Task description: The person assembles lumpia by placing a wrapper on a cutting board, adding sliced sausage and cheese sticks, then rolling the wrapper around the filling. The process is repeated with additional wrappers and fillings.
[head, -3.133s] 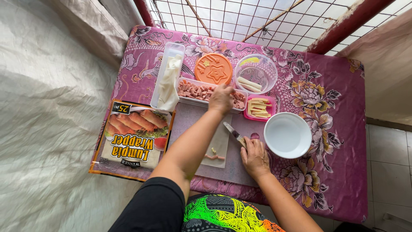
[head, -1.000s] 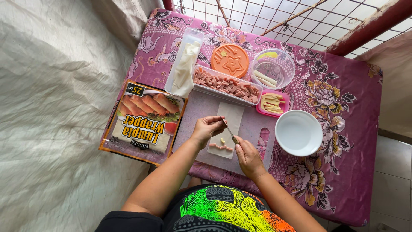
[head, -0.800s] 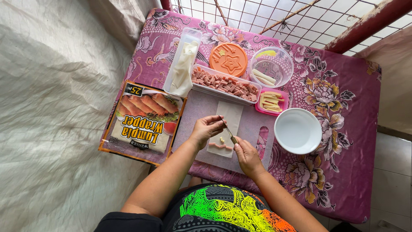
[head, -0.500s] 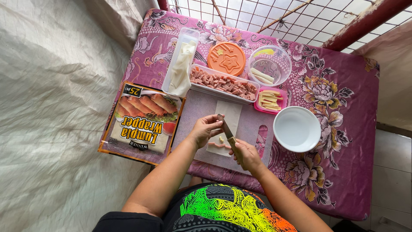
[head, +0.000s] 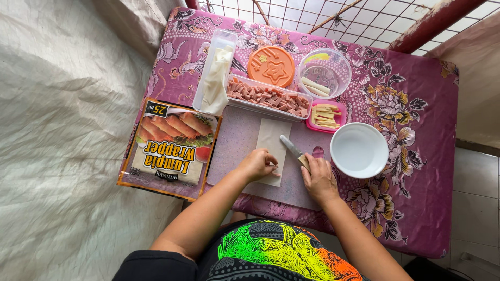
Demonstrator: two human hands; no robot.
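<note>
A pale rectangular wrapper sheet (head: 272, 139) lies on a lilac cutting board (head: 235, 147). My left hand (head: 257, 165) rests curled on the sheet's near end, fingertips pressing it. My right hand (head: 317, 178) sits just right of the sheet, shut on a small knife (head: 290, 148) whose blade points up and left over the board. A tray of chopped pink meat sticks (head: 268, 98) stands just beyond the board.
A wrapper packet (head: 169, 148) lies at the left. An orange star lid (head: 271, 66), a clear tub (head: 323, 73), a pink dish of cheese sticks (head: 325, 116), a white bowl (head: 359, 150) and a long clear container (head: 214, 79) crowd the purple floral tablecloth (head: 416, 114).
My left hand came back from the meat tray to the wrapper and now presses its near end. The knife hand drew slightly right of the sheet. The filling pieces are covered.
</note>
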